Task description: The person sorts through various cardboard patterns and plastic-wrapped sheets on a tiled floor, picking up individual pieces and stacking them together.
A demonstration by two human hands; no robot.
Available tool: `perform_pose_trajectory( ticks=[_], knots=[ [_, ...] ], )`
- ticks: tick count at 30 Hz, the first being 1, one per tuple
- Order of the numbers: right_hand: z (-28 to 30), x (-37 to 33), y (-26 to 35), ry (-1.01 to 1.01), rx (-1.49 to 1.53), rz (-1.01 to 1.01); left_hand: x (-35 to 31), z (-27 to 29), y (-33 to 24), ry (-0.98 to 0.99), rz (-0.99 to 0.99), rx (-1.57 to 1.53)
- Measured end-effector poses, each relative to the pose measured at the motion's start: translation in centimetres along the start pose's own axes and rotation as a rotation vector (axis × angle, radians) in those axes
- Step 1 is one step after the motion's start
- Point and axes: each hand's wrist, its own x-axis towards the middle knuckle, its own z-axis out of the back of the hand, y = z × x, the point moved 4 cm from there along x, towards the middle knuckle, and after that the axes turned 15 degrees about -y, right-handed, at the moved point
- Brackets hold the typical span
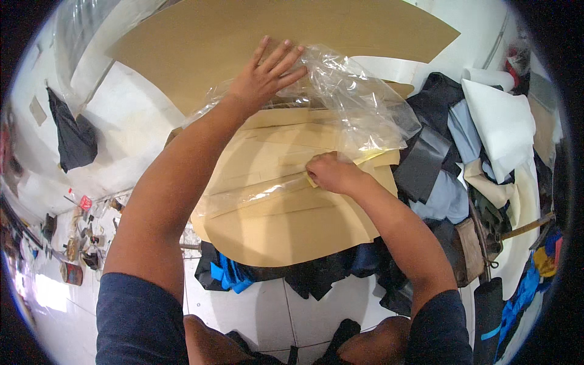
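My left hand (267, 74) reaches far forward with its fingers spread, resting at the edge of a crumpled clear plastic sheet (359, 91), against a big brown cardboard sheet (231, 36). My right hand (331, 173) is closed in a fist on the clear plastic, lower and to the right. A thin yellow edge shows beside its fingers; what that belongs to is hard to make out. Beneath both hands lies a stack of tan card pieces (274, 237) with a rounded near edge. The plastic covers part of the stack.
Folded black, grey and blue material (438, 164) is heaped at the right, with a white sheet (502, 128) over it. Dark scraps and a blue strip (230, 274) stick out under the stack. A black bag (73, 131) hangs at left; small items clutter the tiled floor (255, 316).
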Motion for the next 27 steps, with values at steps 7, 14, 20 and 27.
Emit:
perform_pose_trajectory(
  ticks=[7,14,20,27],
  knots=[
    [5.3,2.8,-0.5,-0.620,-0.232,-0.080,0.0,0.3,-0.2,-0.123,0.015,-0.038],
    [8.9,8.7,-1.9,-0.864,-0.149,-0.096,-0.2,0.3,1.7,-0.140,0.088,-0.371],
    [9.8,9.7,-2.6,-0.848,-0.102,-0.178,0.1,2.0,3.0,0.004,0.151,-0.612],
    [9.2,7.3,-3.8,-0.756,0.063,-0.151,0.7,1.6,0.8,-0.010,0.134,-0.372]
  ],
)
